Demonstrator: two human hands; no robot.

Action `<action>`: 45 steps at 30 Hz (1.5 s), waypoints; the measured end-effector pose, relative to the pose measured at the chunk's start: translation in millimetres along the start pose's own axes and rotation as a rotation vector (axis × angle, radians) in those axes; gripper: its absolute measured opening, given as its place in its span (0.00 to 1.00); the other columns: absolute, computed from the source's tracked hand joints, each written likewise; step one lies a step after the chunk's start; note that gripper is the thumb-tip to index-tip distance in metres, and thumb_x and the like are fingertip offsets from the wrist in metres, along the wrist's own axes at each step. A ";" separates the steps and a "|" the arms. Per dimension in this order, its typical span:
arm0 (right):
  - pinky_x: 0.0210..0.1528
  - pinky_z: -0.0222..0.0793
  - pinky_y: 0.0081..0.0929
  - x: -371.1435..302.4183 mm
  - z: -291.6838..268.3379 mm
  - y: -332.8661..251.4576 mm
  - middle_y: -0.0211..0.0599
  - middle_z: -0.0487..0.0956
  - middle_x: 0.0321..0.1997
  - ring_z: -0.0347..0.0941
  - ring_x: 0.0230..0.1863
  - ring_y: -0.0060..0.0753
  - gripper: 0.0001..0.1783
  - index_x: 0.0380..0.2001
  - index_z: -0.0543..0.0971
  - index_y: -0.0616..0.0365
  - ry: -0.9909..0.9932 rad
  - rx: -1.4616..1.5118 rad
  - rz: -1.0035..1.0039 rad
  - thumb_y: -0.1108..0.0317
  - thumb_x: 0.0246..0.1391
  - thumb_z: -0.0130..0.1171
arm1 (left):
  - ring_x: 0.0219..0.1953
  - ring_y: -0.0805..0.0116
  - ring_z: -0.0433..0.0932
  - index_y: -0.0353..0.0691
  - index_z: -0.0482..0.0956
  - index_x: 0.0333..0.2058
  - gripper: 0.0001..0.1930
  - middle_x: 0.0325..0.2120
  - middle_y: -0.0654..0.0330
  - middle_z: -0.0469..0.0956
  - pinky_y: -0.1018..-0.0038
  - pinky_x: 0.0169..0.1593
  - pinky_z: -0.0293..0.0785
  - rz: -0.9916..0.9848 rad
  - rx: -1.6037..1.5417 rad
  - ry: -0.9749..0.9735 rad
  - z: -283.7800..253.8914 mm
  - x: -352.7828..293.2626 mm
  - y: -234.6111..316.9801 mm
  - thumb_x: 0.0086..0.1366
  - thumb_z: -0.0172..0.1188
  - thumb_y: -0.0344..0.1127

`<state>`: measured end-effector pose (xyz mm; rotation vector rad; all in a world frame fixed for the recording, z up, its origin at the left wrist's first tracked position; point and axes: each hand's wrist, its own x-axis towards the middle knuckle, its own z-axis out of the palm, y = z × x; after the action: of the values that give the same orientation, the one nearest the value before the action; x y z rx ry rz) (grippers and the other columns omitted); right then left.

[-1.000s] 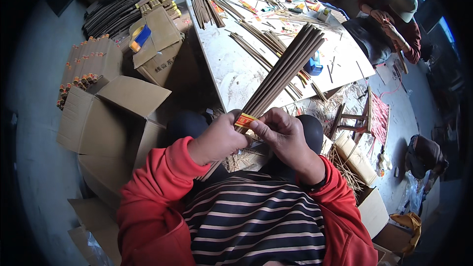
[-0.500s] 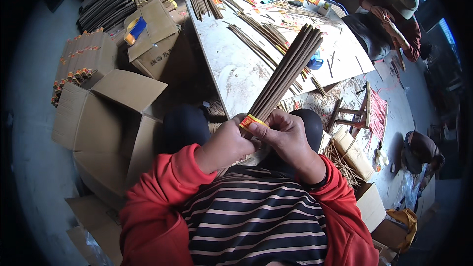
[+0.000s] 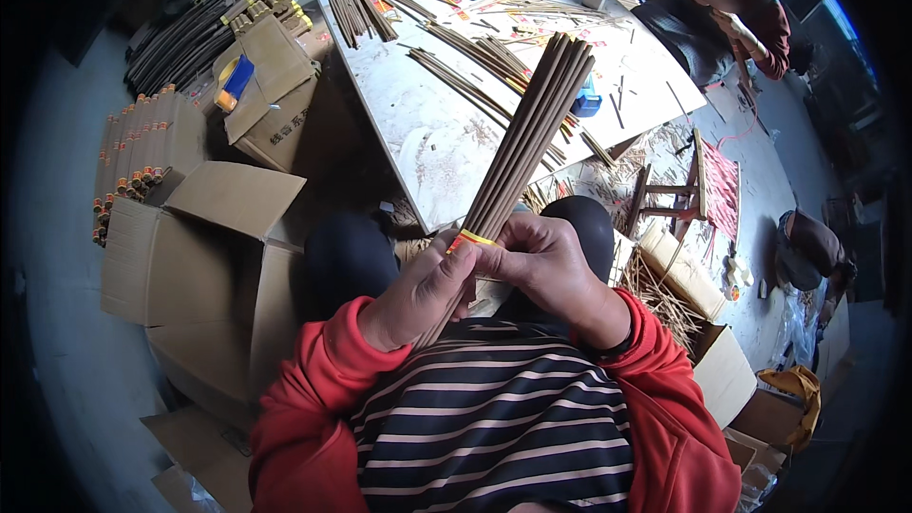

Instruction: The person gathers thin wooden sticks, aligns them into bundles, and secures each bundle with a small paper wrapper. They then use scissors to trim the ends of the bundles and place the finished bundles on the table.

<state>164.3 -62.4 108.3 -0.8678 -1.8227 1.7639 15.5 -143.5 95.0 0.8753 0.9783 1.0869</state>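
1. Stick bundle [image 3: 532, 123]: probably light and stiff, single sticks likely brittle; dry-looking, so I expect little slip. Best hold: around the paper band [image 3: 478, 238], with even pressure.
2. It slants between my fingers, above my lap, upper end leaning toward the counter [image 3: 427, 152].
3. Left fingers [image 3: 454, 271] grasp it at and below the band; right fingers [image 3: 499, 261] pinch it from the right.

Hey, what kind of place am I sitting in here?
Probably a small hand-packing workshop, perhaps for incense: loose brown sticks are strewn over the white table, red-banded bundles are piled near an open cardboard box, and you are holding a bundle of brown sticks.
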 end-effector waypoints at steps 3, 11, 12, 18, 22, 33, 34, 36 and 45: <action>0.19 0.58 0.15 -0.2 -2.3 9.4 0.25 0.70 0.15 0.60 0.19 0.11 0.16 0.18 0.73 0.64 0.038 0.010 0.034 0.62 0.49 0.61 | 0.18 0.79 0.67 0.38 0.67 0.38 0.26 0.20 0.64 0.68 0.86 0.21 0.64 0.010 0.033 -0.004 -0.4 2.1 -5.4 0.66 0.31 0.57; 0.19 0.58 0.15 0.8 -7.1 -4.2 0.25 0.69 0.14 0.61 0.19 0.11 0.17 0.15 0.73 0.63 0.004 -0.030 0.101 0.62 0.47 0.64 | 0.15 0.78 0.66 0.37 0.68 0.36 0.27 0.16 0.63 0.68 0.86 0.20 0.63 -0.002 0.044 0.052 2.3 2.7 -7.9 0.67 0.29 0.56; 0.19 0.59 0.15 0.9 -6.9 -3.7 0.25 0.69 0.14 0.61 0.19 0.11 0.17 0.15 0.73 0.63 0.007 -0.015 0.105 0.62 0.46 0.64 | 0.15 0.78 0.66 0.36 0.68 0.36 0.27 0.16 0.63 0.68 0.86 0.20 0.63 0.000 0.051 0.049 2.1 2.5 -8.3 0.67 0.29 0.56; 0.22 0.62 0.15 0.0 -5.0 1.9 0.26 0.71 0.16 0.64 0.21 0.11 0.15 0.17 0.73 0.63 0.005 0.061 0.062 0.64 0.46 0.64 | 0.15 0.79 0.66 0.35 0.68 0.36 0.29 0.16 0.63 0.68 0.86 0.21 0.64 -0.009 0.030 0.065 6.2 1.5 -2.5 0.66 0.29 0.58; 0.28 0.65 0.15 0.4 -5.1 8.4 0.31 0.75 0.25 0.69 0.26 0.16 0.09 0.21 0.73 0.63 -0.048 0.221 0.073 0.71 0.46 0.63 | 0.15 0.79 0.66 0.35 0.69 0.36 0.30 0.16 0.63 0.68 0.85 0.21 0.65 -0.061 0.042 0.106 3.1 -1.1 -5.7 0.65 0.30 0.59; 0.22 0.68 0.16 0.9 -4.8 4.3 0.37 0.77 0.20 0.77 0.23 0.27 0.13 0.17 0.69 0.63 -0.133 0.342 -0.036 0.70 0.50 0.59 | 0.15 0.79 0.67 0.35 0.70 0.36 0.32 0.16 0.63 0.69 0.85 0.20 0.65 -0.093 0.083 0.149 6.6 -0.5 -0.4 0.64 0.31 0.62; 0.22 0.69 0.15 0.5 -4.9 3.3 0.37 0.77 0.20 0.78 0.23 0.28 0.13 0.17 0.69 0.63 -0.139 0.360 -0.038 0.70 0.50 0.59 | 0.15 0.79 0.67 0.35 0.70 0.37 0.32 0.16 0.62 0.69 0.85 0.20 0.65 -0.093 0.083 0.151 6.6 -0.5 -0.8 0.63 0.32 0.62; 0.26 0.66 0.15 -0.4 -5.9 6.2 0.31 0.75 0.22 0.71 0.25 0.19 0.12 0.17 0.70 0.61 -0.100 0.307 0.002 0.71 0.48 0.61 | 0.15 0.79 0.67 0.35 0.70 0.37 0.33 0.16 0.62 0.69 0.85 0.20 0.65 -0.096 0.083 0.155 7.1 -0.1 -1.1 0.63 0.32 0.63; 0.23 0.67 0.16 4.1 -11.4 16.4 0.34 0.76 0.20 0.75 0.22 0.23 0.12 0.20 0.72 0.64 -0.114 0.262 -0.055 0.68 0.47 0.63 | 0.14 0.79 0.66 0.35 0.70 0.36 0.32 0.15 0.63 0.68 0.85 0.18 0.65 -0.105 0.089 0.179 11.0 1.7 0.2 0.63 0.32 0.62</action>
<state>171.6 -51.8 92.5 -0.6210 -1.6171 1.9957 26.0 -142.8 98.4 0.7989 1.2161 1.0511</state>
